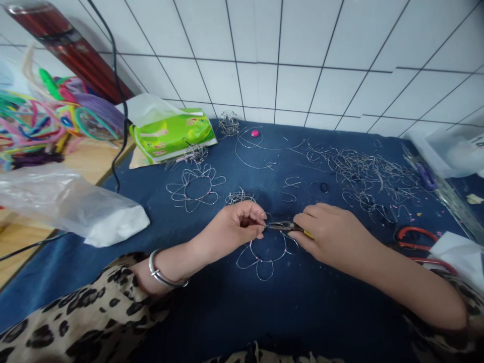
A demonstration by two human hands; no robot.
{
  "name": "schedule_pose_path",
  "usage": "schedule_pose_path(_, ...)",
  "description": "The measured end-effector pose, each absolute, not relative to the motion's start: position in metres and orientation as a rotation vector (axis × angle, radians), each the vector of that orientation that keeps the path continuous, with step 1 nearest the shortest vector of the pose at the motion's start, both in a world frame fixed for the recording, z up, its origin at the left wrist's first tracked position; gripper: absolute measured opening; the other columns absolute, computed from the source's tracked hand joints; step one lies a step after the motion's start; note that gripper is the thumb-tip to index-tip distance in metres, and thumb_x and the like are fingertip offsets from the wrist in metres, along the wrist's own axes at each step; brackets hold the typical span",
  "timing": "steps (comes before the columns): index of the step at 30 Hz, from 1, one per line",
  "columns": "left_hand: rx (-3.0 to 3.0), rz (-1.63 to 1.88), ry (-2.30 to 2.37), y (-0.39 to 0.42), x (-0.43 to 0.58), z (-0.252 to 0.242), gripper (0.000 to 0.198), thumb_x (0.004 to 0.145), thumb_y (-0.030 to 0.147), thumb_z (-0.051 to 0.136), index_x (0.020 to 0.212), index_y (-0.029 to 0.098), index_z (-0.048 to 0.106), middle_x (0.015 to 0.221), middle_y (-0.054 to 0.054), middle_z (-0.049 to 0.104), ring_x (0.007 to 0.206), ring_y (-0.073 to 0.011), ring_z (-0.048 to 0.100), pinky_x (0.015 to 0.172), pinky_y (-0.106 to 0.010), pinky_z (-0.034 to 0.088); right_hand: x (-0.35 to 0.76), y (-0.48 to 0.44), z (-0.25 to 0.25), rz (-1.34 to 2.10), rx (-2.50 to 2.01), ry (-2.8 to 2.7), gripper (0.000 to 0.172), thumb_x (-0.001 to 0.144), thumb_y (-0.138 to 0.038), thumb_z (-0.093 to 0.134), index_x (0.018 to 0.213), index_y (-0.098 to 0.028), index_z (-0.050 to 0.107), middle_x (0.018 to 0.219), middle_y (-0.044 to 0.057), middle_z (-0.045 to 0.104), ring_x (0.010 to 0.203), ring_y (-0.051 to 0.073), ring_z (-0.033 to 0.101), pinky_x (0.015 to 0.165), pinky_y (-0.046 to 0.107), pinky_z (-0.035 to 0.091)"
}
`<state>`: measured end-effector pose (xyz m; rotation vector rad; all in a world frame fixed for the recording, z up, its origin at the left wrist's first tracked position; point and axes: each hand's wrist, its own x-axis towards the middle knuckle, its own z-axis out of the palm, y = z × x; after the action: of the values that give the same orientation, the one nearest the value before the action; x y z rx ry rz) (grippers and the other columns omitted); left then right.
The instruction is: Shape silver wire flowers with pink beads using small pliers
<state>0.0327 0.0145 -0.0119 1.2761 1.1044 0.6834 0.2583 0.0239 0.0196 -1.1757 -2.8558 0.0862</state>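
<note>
Between thumb and fingers, my left hand point(242, 224) pinches a wire flower point(264, 260), a ring with looped petals and small pink beads. My right hand point(328, 229) is wrapped round the handles of a pair of pliers point(280, 226). The pliers' jaws point left and meet the wire at my left fingertips; the exact grip there is too small to make out. Another beaded wire flower point(197, 187) lies flat on the blue cloth, beyond my left wrist. Just behind my left hand sits a small pile of shaped wire point(241, 195).
Loose wire offcuts point(363, 171) spread over the back right. Red-handled scissors point(418, 238) lie near my right forearm. A green tissue pack point(174, 136), a plastic bag point(71, 201) and a black cable point(123, 101) are at left. Bundled straight wires point(454, 201) lie right, below the tiled wall point(257, 30).
</note>
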Motion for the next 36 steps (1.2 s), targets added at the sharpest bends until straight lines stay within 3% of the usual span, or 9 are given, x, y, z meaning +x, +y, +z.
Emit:
schedule_pose_path(16,1.065,0.7,1.101,0.015,0.034,-0.013,0.014,0.073,0.012,0.063,0.082,0.014,0.054,0.068,0.001,0.061,0.061,-0.0098,0.06,0.056,-0.021,0.046,0.257,0.023,0.012,0.006,-1.114,-2.902,0.023,0.089,-0.031,0.044,0.08,-0.018,0.06,0.075,0.005,0.058,0.072,0.019,0.052,0.065,0.032,0.037)
schedule_pose_path(36,0.987,0.777,1.07,0.014,0.034,-0.017,0.016,0.07,0.008,0.065,0.082,0.013,0.056,0.068,0.001,0.062,0.059,-0.0089,0.061,0.054,-0.019,0.046,0.257,0.023,0.007,-0.112,-1.04,-2.866,0.022,0.09,-0.031,0.044,0.077,-0.017,0.056,0.07,0.004,0.055,0.067,0.017,0.047,0.057,0.029,0.027)
